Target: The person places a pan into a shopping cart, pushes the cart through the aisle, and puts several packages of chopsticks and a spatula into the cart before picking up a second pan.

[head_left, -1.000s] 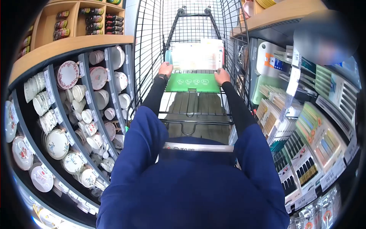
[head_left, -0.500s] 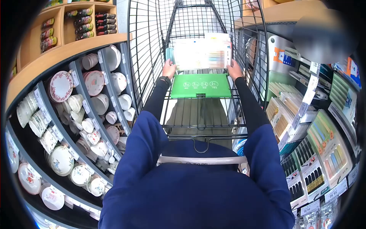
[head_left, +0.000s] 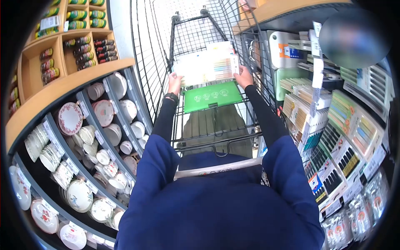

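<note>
Both hands reach into a black wire shopping cart in front of the body. Between them is a stack of pale packages, the nearest one showing coloured sticks at its right side. My left hand, with a dark watch at the wrist, is closed on the stack's left edge. At the right edge, my right hand grips the same stack with its thumb toward me. A green panel with white round symbols lies just below the packages.
Slanted shelves of bowls and plates stand at the left, under wooden racks of bottles. To the right are racks of packaged chopsticks and cutting boards. A blurred round patch covers the upper right.
The view has turned, and the cart, hands and packages appear further left and tilted. More of the wooden bottle racks shows at the upper left. Both hands remain on the stack.
</note>
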A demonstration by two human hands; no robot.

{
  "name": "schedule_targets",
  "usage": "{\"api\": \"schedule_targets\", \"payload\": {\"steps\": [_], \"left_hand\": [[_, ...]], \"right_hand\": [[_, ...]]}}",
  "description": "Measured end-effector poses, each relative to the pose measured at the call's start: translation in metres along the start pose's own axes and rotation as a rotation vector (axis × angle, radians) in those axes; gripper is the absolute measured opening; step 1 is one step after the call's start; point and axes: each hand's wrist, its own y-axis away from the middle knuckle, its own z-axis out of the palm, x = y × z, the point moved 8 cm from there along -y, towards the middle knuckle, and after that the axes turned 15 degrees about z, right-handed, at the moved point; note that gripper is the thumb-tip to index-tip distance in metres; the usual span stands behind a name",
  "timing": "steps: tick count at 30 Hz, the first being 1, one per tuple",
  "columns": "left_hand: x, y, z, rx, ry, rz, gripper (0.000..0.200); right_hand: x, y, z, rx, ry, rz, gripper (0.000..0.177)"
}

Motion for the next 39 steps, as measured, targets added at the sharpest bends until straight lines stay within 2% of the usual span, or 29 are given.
{"api": "schedule_targets", "payload": {"steps": [2, 4, 6, 8, 10, 12, 14, 18, 19, 21, 22, 28, 30, 34, 36, 39], "left_hand": [[0.023, 0.005, -0.005, 0.062, -0.014, 0.057, 0.059], [0.038, 0.006, -0.011, 0.087, -0.026, 0.082, 0.058], [0.049, 0.011, -0.006, 0.056, 0.197, 0.085, 0.055], [0.074, 0.027, 0.008, -0.002, 0.271, 0.078, 0.054], [0.095, 0.042, 0.027, -0.09, 0.319, 0.108, 0.052], [0.11, 0.059, 0.042, -0.156, 0.226, 0.116, 0.051], [0.148, 0.095, 0.067, -0.228, 0.318, 0.127, 0.045], [0.182, 0.139, 0.115, -0.392, 0.327, 0.107, 0.051], [0.197, 0.151, 0.133, -0.474, 0.346, 0.159, 0.052], [0.216, 0.173, 0.163, -0.548, 0.331, 0.162, 0.055], [0.227, 0.181, 0.181, -0.585, 0.332, 0.179, 0.055], [0.275, 0.226, 0.258, -0.832, 0.267, 0.216, 0.059], [0.282, 0.236, 0.281, -0.87, 0.213, 0.218, 0.061], [0.293, 0.25, 0.313, -0.915, 0.203, 0.239, 0.065], [0.294, 0.254, 0.32, -0.883, 0.202, 0.2, 0.067], [0.303, 0.265, 0.334, -0.891, 0.21, 0.237, 0.066]], "right_hand": [[-0.043, 0.046, -0.036, 0.075, 0.094, -0.052, 0.058], [-0.08, 0.092, -0.068, 0.16, 0.008, -0.206, 0.05], [-0.117, 0.151, -0.111, 0.16, -0.156, -0.276, 0.042], [-0.129, 0.191, -0.142, 0.156, -0.305, -0.297, 0.038], [-0.124, 0.215, -0.166, 0.208, -0.381, -0.325, 0.037], [-0.105, 0.229, -0.186, 0.232, -0.509, -0.293, 0.035], [-0.091, 0.253, -0.214, 0.304, -0.54, -0.266, 0.033], [-0.069, 0.299, -0.273, 0.379, -0.707, -0.232, 0.034], [-0.06, 0.309, -0.287, 0.424, -0.708, -0.229, 0.034], [-0.033, 0.319, -0.316, 0.464, -0.838, -0.151, 0.035], [-0.029, 0.327, -0.335, 0.557, -0.829, -0.281, 0.038], [0.0, 0.361, -0.413, 0.672, -1.139, -0.32, 0.046], [0.005, 0.365, -0.427, 0.589, -1.256, -0.306, 0.047], [0.004, 0.371, -0.45, 0.521, -1.306, -0.314, 0.044], [0.005, 0.369, -0.463, 0.536, -1.307, -0.407, 0.041], [-0.002, 0.369, -0.474, 0.44, -1.363, -0.541, 0.039]]}}
